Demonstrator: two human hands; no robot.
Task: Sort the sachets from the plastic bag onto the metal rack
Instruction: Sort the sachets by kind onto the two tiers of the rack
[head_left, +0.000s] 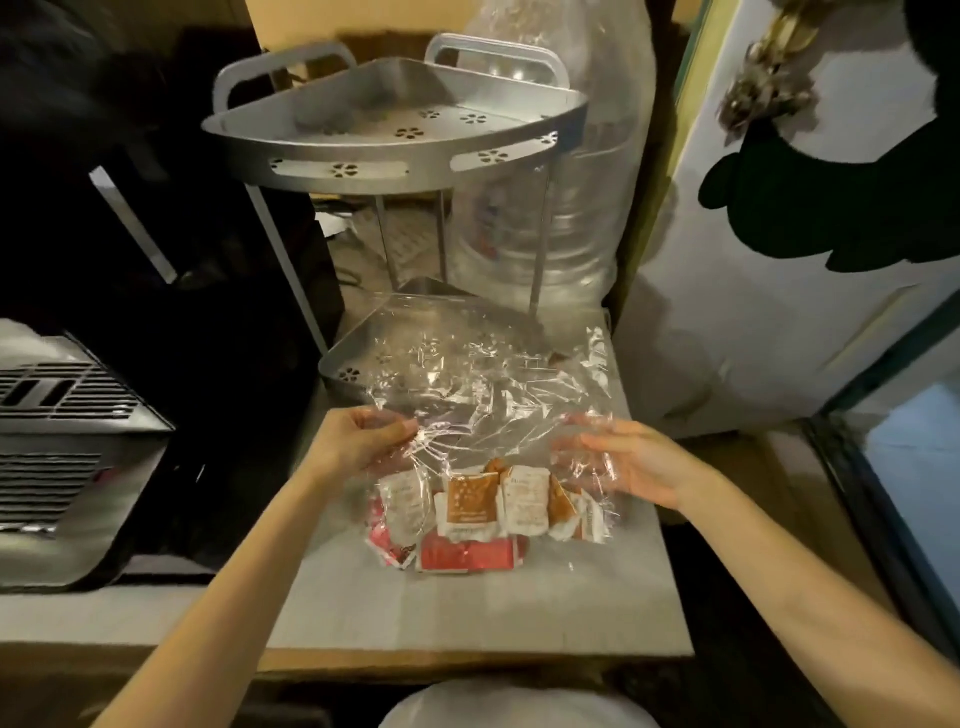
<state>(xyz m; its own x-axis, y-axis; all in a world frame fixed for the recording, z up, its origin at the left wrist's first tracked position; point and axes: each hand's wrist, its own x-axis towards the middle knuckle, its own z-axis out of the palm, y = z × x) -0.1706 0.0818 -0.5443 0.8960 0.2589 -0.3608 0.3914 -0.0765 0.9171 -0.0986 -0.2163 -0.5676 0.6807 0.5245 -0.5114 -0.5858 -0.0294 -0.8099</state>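
Note:
A clear plastic bag lies on the grey counter, its mouth spread toward the metal rack. Inside its near end sit several sachets, white, orange-brown and red. My left hand pinches the bag's left edge between thumb and fingers. My right hand holds the bag's right side, its fingers seen through the plastic. The two-tier metal corner rack stands just behind the bag. Its top shelf holds nothing, and its lower shelf is partly covered by the plastic.
A large clear water bottle stands right behind the rack. A dark appliance with vents fills the left side. A white door panel rises at the right. The counter's front edge runs close to me.

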